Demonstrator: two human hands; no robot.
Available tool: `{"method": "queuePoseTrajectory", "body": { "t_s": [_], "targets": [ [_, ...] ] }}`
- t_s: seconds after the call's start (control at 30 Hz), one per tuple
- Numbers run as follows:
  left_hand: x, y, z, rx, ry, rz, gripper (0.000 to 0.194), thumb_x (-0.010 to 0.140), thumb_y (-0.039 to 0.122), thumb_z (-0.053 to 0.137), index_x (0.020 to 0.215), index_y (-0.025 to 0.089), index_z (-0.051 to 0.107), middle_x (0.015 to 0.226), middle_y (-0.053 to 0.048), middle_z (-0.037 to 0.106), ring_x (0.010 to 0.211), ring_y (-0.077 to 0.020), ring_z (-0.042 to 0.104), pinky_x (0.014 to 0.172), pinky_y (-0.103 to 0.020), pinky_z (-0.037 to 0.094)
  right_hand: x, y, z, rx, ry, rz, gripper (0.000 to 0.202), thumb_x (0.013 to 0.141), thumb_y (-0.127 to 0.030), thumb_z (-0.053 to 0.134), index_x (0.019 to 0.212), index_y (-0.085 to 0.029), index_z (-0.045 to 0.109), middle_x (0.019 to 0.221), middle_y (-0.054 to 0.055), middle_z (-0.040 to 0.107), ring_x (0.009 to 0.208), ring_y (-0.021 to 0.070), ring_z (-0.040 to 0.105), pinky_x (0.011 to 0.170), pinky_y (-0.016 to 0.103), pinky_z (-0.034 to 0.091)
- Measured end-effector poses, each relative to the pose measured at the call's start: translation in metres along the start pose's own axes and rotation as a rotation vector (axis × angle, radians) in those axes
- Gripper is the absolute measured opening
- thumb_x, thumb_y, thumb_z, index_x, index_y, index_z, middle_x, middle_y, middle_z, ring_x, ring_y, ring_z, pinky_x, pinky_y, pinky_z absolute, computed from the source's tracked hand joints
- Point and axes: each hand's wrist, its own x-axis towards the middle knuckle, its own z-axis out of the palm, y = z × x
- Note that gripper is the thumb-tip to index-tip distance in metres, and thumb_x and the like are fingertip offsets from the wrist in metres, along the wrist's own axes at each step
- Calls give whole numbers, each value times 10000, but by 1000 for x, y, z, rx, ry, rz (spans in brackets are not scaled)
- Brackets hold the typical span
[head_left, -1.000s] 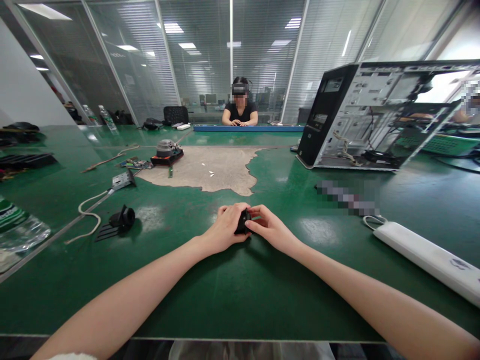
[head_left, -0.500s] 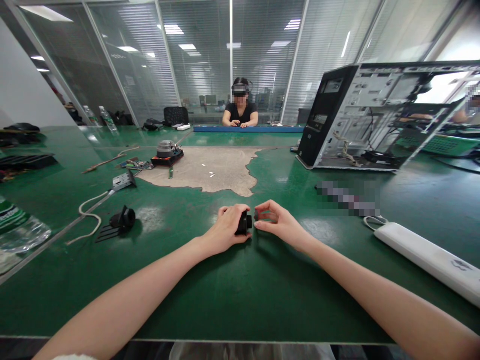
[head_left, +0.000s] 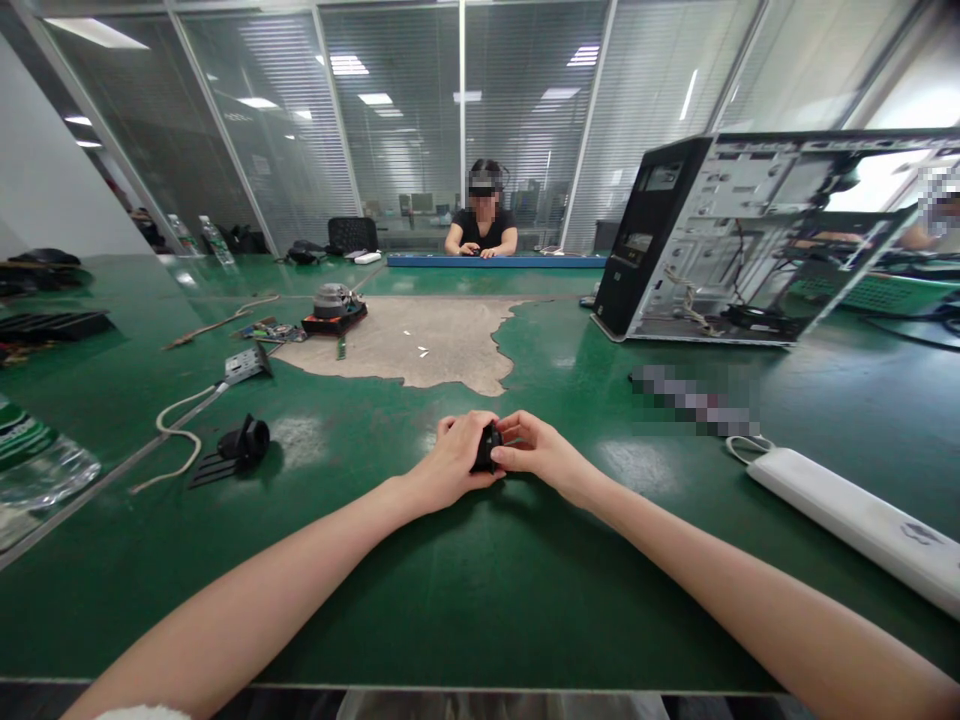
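Observation:
My left hand (head_left: 459,460) is wrapped over a small black boxy device (head_left: 485,450), holding it low over the green table near the middle. The device lies on its side, and its right end faces my right hand (head_left: 529,448). My right thumb and fingertips are closed on a small dark round piece at that end. The fingers now cover this piece, so I cannot tell whether it is seated on the device. Apart from my hands, a black plastic part with prongs (head_left: 244,445) lies to the left.
An open computer case (head_left: 660,240) stands at the back right, with a white power strip (head_left: 847,520) in front of it. A water bottle (head_left: 45,460) lies at the left. A metal-and-black part (head_left: 337,308) rests on the bare patch (head_left: 450,340). Another person (head_left: 484,220) sits opposite.
My right hand has moved left, carrying the small dark round piece against the end of the black device. My left hand stays in place with its hold unchanged.

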Motion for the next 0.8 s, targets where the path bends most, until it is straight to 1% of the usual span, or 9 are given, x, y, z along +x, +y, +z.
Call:
{"method": "queuePoseTrajectory", "body": {
  "t_s": [0.1,0.2,0.27,0.37,0.53,0.7,0.8],
  "targets": [
    [0,0,-1,-5,-8,-6,545,710,290,598,1144,233,274,1098,-67,475,1027,-229,462,872,-391,275,-4,0,0,-56,-12,-113,287,638,-260,677,833,-186,479,856,4,579,803,152,596,723,320,498],
    [0,1,-2,-6,-15,-5,540,716,273,591,1151,236,273,1106,-67,474,1037,-227,457,877,-389,273,-9,0,2,-77,-13,-163,276,657,-256,659,854,-204,472,932,3,561,891,163,583,767,320,490],
    [-1,1,-2,-6,-12,-2,541,717,277,595,1150,237,274,1111,-67,472,1049,-229,450,882,-390,271,-10,0,3,-91,15,-164,224,696,-273,621,853,-204,476,927,5,566,878,158,582,766,319,487],
    [0,1,-2,-4,-6,4,558,712,302,610,1149,234,269,1113,-67,470,1052,-229,447,884,-392,271,-7,2,3,-103,60,-145,160,736,-293,577,810,-187,483,859,7,580,802,149,586,744,323,483],
    [0,0,-1,3,-8,2,570,702,309,626,1142,225,273,1100,-68,475,1032,-227,460,879,-391,278,-2,3,1,-114,42,-129,211,723,-278,595,883,-182,496,885,22,574,828,153,579,776,334,476],
    [0,2,-3,0,-11,7,537,717,285,608,1140,225,282,1095,-63,476,1036,-219,456,880,-383,275,-11,0,3,-115,1,-172,184,729,-262,585,871,-201,485,918,14,554,890,161,575,754,311,499],
    [-1,2,-3,2,-13,4,536,716,273,607,1140,223,282,1101,-63,474,1033,-217,456,882,-383,272,-14,0,6,-87,9,-176,191,735,-276,579,883,-213,476,902,7,553,896,161,575,734,297,509]
  ]
}}
